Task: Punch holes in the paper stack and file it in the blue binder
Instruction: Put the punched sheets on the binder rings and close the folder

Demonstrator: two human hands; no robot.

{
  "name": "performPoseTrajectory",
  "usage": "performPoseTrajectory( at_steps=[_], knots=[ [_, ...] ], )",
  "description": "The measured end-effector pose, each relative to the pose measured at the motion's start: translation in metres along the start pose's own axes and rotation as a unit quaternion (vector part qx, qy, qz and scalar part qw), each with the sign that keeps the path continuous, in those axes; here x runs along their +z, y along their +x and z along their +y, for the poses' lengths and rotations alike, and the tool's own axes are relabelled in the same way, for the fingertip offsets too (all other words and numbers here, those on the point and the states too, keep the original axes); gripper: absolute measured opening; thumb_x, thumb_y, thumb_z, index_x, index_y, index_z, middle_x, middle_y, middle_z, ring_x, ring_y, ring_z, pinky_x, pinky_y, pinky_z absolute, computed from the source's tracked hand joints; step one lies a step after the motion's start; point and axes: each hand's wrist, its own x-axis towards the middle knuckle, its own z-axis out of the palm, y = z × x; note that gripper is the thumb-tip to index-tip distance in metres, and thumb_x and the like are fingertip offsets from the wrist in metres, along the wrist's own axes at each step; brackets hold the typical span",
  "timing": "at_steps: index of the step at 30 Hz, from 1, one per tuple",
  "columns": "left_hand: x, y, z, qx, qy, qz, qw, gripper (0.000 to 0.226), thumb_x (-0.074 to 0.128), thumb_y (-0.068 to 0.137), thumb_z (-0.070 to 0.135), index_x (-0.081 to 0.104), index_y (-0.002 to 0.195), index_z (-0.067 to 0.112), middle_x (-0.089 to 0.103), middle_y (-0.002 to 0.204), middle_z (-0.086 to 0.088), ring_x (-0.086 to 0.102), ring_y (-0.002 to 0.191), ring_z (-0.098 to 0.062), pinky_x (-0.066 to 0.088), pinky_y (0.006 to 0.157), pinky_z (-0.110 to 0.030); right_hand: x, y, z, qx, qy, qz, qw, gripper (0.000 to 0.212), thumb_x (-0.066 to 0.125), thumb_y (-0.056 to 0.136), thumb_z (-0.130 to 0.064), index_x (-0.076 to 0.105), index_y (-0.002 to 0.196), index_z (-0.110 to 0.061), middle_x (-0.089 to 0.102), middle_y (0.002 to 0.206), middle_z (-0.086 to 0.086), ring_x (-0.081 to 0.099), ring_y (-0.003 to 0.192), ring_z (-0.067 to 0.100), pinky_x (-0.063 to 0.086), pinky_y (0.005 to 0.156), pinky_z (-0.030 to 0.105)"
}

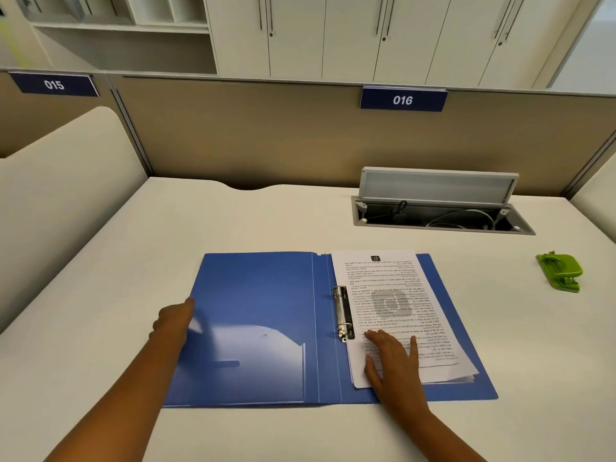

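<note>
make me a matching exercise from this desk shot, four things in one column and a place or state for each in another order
Things:
1. paper stack
2. hole punch
3. left hand
4. cable box lid

Places or states:
A. propped up at the back of the desk
B. at the left edge of the open blue binder
C. lying on the binder's right half, beside the rings, under the right hand
D. alone on the desk, far right

Pairs: 1-C, 2-D, 3-B, 4-A

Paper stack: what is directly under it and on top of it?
The paper stack lies on the right inner cover of the open blue binder, beside the rings. The right hand rests flat on its near corner. Whether holes are punched cannot be seen.
</note>
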Motion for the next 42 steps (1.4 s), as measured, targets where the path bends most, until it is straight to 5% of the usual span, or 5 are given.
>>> performPoseTrajectory(
  at_steps=[9,19,25,32,42],
  knots=[
    [-0.037,-0.01,0.041,0.074,-0.12,-0.042,0.989,0.028,0.043,0.088,0.014,0.049,0.063,0.005,0.051,0.074,-0.016,0.044,0.057,-0.028,0.034,0.056,-0.029,-0.004,0.0,-0.002,0.004,0.006,0.001,1.0,0.037,0.046,0.08,-0.036,0.041,0.117,-0.031,0.069,0.109,0.003,0.066,0.101,0.023,0.025,0.102,0.057],
    [-0.047,-0.119,0.092,0.232,-0.241,-0.186,0.924,0.023,0.05,0.091,0.03,0.064,0.085,0.012,0.065,0.085,-0.006,0.059,0.073,-0.021,0.047,0.065,-0.03,-0.009,-0.003,-0.005,0.063,0.086,0.015,0.994,0.037,0.049,0.082,-0.033,0.042,0.119,-0.034,0.064,0.118,0.004,0.059,0.112,0.026,0.014,0.11,0.053],
    [-0.017,-0.176,0.104,0.317,-0.212,-0.209,0.9,0.016,0.047,0.092,0.025,0.059,0.088,0.015,0.062,0.075,-0.002,0.061,0.047,-0.005,0.049,0.042,-0.015,-0.04,0.001,-0.017,0.177,0.189,0.078,0.963,0.046,0.049,0.078,-0.036,0.053,0.12,-0.019,0.057,0.129,0.007,0.048,0.124,0.028,0.006,0.116,0.048],
    [0.044,-0.201,0.088,0.313,-0.183,-0.273,0.891,0.021,0.045,0.092,0.018,0.053,0.111,0.013,0.06,0.11,-0.013,0.056,0.097,-0.028,0.045,0.09,-0.043,-0.073,0.007,0.014,0.262,0.226,0.098,0.933,0.041,0.06,0.086,-0.025,0.05,0.126,-0.016,0.055,0.13,0.012,0.051,0.118,0.031,0.04,0.102,0.052],
    [0.121,-0.19,0.03,0.252,0.018,-0.255,0.933,0.061,0.069,0.075,0.035,0.043,0.125,0.012,0.049,0.13,-0.013,0.051,0.114,-0.025,0.042,0.09,-0.031,-0.101,0.013,0.074,0.483,0.262,-0.013,0.835,0.037,0.047,0.094,-0.028,0.049,0.122,-0.005,0.051,0.13,0.02,0.051,0.113,0.039,0.043,0.092,0.045]
  ],
)
